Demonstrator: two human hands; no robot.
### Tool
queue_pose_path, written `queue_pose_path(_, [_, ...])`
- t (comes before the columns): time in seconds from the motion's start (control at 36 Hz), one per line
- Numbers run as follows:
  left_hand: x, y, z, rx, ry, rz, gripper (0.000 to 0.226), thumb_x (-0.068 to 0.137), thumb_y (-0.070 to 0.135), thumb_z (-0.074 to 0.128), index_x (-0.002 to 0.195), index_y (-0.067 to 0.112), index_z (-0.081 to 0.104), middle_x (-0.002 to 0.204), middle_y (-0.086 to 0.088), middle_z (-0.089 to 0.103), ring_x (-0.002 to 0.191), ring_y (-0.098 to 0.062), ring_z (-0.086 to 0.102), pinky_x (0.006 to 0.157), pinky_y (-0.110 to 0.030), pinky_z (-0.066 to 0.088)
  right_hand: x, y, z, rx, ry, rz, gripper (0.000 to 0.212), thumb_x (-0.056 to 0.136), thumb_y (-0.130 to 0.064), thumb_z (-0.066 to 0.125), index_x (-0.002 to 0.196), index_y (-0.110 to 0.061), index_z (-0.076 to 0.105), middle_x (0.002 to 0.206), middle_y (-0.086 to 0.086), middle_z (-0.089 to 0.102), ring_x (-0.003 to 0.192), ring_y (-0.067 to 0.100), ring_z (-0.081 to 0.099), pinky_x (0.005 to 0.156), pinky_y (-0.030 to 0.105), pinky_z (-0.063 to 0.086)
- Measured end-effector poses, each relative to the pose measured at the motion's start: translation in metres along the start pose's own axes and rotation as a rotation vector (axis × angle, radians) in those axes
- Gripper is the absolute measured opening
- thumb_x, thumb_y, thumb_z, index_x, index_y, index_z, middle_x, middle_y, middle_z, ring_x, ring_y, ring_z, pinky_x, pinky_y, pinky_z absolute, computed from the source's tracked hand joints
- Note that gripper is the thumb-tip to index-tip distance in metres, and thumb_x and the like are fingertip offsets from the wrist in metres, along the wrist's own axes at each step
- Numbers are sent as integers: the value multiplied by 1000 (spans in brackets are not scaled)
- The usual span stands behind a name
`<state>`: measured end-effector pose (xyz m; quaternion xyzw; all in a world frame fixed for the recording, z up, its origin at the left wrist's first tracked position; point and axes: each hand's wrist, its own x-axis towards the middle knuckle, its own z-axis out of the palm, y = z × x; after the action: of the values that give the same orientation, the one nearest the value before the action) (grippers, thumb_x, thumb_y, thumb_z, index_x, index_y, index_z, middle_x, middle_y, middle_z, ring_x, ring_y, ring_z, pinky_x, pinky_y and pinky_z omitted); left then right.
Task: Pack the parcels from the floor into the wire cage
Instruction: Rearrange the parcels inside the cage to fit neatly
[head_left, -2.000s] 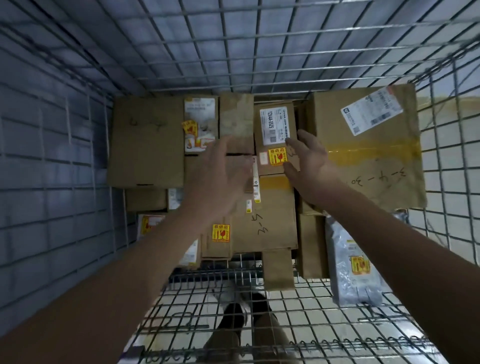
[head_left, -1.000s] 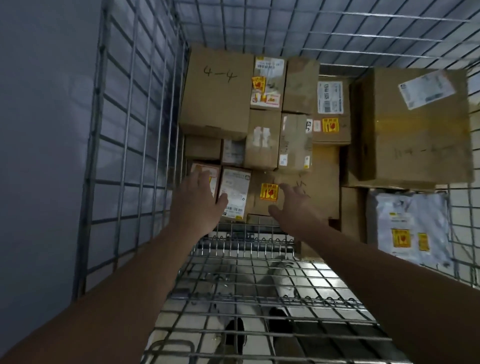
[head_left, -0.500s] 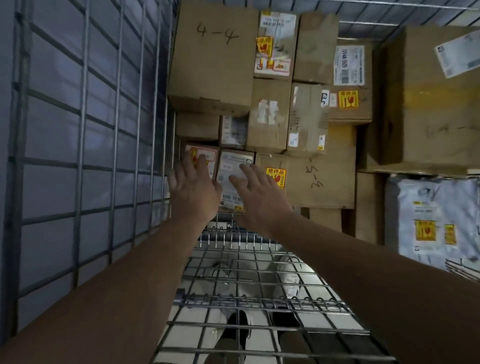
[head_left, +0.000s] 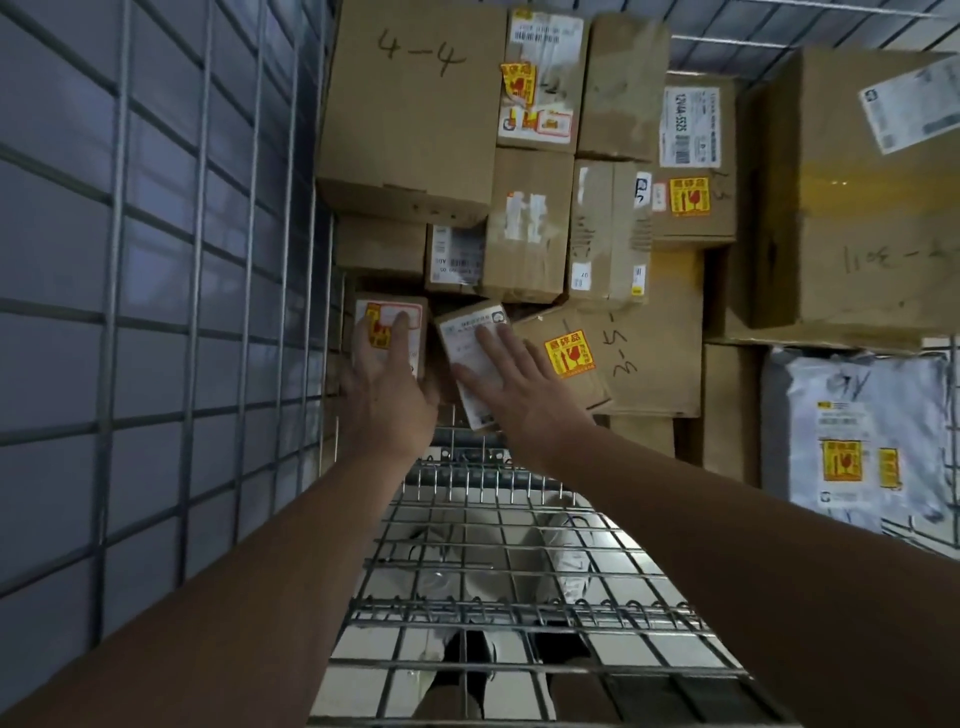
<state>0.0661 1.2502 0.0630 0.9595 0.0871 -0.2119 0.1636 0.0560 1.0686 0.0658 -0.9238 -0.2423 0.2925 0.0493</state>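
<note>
Both bare arms were stretched forward into the grey wire cage (head_left: 156, 312). The left hand (head_left: 384, 384) was laid flat with straight fingers on a small brown cardboard parcel with a yellow and red sticker (head_left: 390, 332), beside the cage's left wall. The right hand (head_left: 514, 384) was spread wide and pressed on a small tilted brown parcel with a white label (head_left: 470, 348), just beside the first. Nothing was gripped. More brown boxes were stacked behind, one marked "4-4" (head_left: 415, 104).
</note>
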Motion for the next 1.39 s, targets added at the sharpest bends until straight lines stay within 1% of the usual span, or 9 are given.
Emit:
queue_pose_path(0.08, [-2, 0, -1, -15, -17, -12, 86, 93, 35, 71, 160, 36, 17, 164, -6, 3, 139, -42, 31, 98, -56, 47, 4, -7, -1, 63, 22, 60, 101, 85, -59, 66, 160, -31, 5, 166, 15, -21, 152, 39, -22, 124, 57, -2])
queue_pose_path(0.14, [-1, 1, -2, -15, -20, -23, 85, 95, 32, 69, 160, 37, 15, 164, -5, 2, 139, -41, 31, 99, -55, 46, 10, -19, -6, 119, 97, 121, 92, 82, -67, 64, 154, -28, 23, 168, 14, -9, 154, 39, -10, 123, 59, 11])
queue_pose_path(0.22, [-1, 2, -2, -36, -32, -59, 85, 95, 30, 67, 159, 38, 12, 164, -3, 1, 141, -42, 28, 101, -58, 45, 20, -33, -7, 164, 221, 226, 74, 83, -58, 69, 141, -24, 38, 165, 14, 8, 152, 39, 9, 112, 59, 32])
queue_pose_path(0.31, [-2, 2, -3, -55, -24, -69, 85, 94, 31, 68, 157, 38, 12, 164, -2, 3, 140, -45, 30, 102, -63, 46, 28, -38, -4, 181, 257, 284, 73, 80, -51, 75, 138, -23, 40, 161, 13, 15, 147, 39, 18, 107, 59, 40])
queue_pose_path(0.47, [-10, 10, -27, -64, 36, -82, 79, 92, 36, 68, 155, 33, 21, 161, -10, 14, 135, -47, 36, 99, -64, 47, 14, -36, -16, 262, 327, 242, 76, 80, -61, 68, 139, -22, 41, 157, 14, 28, 142, 34, 29, 107, 53, 38])
queue_pose_path(0.81, [-46, 80, -113, -109, 169, 17, 75, 92, 44, 66, 154, 31, 28, 155, -12, 27, 129, -44, 43, 89, -56, 51, -81, 14, -97, 368, 322, 131, 80, 76, -64, 62, 141, -25, 34, 159, 10, 25, 138, 32, 34, 110, 54, 36])
queue_pose_path(0.97, [-47, 130, -133, -155, 152, 48, 78, 90, 44, 69, 156, 26, 32, 154, -13, 29, 130, -37, 45, 102, -51, 49, -120, 51, -131, 437, 351, 168, 79, 79, -63, 66, 143, -29, 35, 159, 3, 21, 140, 26, 28, 113, 49, 36])
queue_pose_path(1.14, [-40, 160, -134, -106, 134, 64, 76, 90, 52, 66, 153, 31, 30, 153, -12, 32, 119, -35, 56, 91, -48, 57, -132, 80, -137, 481, 415, 238, 74, 79, -58, 63, 141, -28, 38, 155, 3, 27, 137, 25, 33, 110, 47, 41])
queue_pose_path(1.39, [-34, 175, -92, -35, 33, 41, 74, 92, 57, 64, 153, 30, 31, 158, -12, 27, 124, -36, 53, 86, -45, 55, -134, 123, -127, 497, 471, 421, 67, 81, -53, 63, 139, -25, 43, 150, 2, 31, 133, 21, 33, 110, 43, 37])
